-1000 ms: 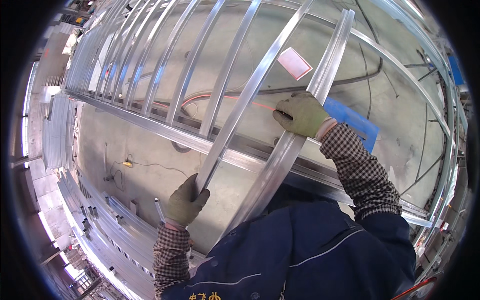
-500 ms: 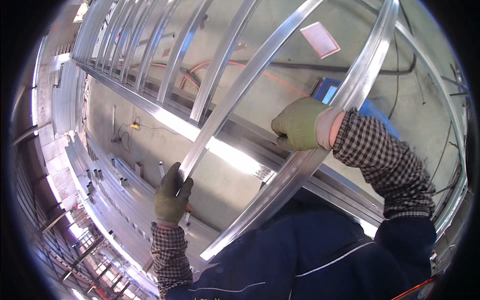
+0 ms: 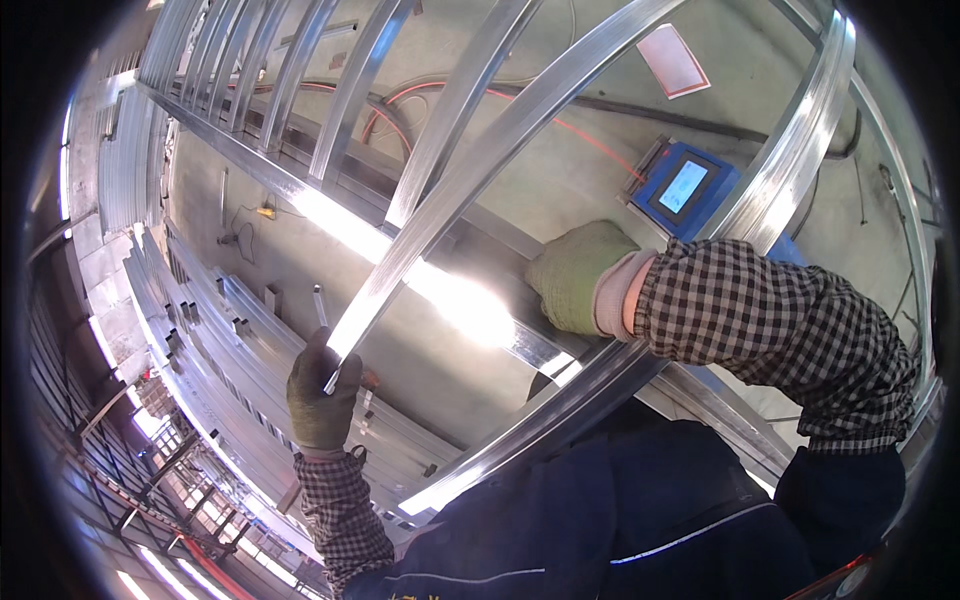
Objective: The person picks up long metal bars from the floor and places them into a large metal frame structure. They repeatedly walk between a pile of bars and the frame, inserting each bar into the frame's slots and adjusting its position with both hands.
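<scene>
The left hand (image 3: 318,408) curls round a metal bar (image 3: 400,260); the right hand (image 3: 578,282) hides its fingers, hold and openness unclear.

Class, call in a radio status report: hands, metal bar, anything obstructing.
Left hand grips metal bar by near end. Right hand: grip not visible. Second bar passes under right forearm.

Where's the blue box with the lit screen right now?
In the head view, the blue box is right of centre, above and right of the right hand, partly hidden behind a metal channel.

R grip (image 3: 583,278): fingertips hidden; scrn (image 3: 684,187) txt blurred.
</scene>
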Available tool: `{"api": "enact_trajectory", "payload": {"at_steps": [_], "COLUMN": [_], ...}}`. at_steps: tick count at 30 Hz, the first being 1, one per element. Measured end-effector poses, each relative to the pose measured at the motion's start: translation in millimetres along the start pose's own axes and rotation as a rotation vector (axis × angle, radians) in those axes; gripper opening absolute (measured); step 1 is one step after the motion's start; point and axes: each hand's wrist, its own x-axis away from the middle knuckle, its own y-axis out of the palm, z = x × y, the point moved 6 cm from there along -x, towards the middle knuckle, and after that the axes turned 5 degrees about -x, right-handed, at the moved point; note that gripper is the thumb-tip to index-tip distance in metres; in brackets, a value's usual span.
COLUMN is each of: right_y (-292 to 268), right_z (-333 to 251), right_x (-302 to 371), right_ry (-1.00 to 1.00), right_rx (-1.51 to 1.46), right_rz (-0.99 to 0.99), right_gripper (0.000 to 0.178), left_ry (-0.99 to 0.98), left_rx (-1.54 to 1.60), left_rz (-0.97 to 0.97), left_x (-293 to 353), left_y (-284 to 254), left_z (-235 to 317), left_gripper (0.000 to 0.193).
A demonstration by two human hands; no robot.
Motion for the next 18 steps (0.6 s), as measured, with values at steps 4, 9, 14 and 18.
{"api": "enact_trajectory", "payload": {"at_steps": [4,9,14,18], "right_y": [7.3,4.8,-2.7,-5.4], "right_z": [0.8,-0.4,-5.0,-9.7], "right_x": [-0.3,-4.4,-0.1,-1.3], "right_ry": [0.023,0.027,0.048,0.065], "right_rx": [-0.023,-0.070,-0.078,-0.111], "right_rz": [0.061,0.112,0.118,0.153], "right_gripper": [0.028,0.030,0.036,0.035], "left_ry": [0.046,0.100,0.007,0.083], "left_rx": [0.028,0.042,0.082,0.016], "left_rz": [0.022,0.027,0.010,0.051], "left_x": [-0.6,-1.7,-1.1,-2.7], "left_y": [2.2,0.7,2.7,1.8], "left_z": [-0.2,8.1,7.5,11.9], "left_gripper": [0.052,0.051,0.048,0.047]}}
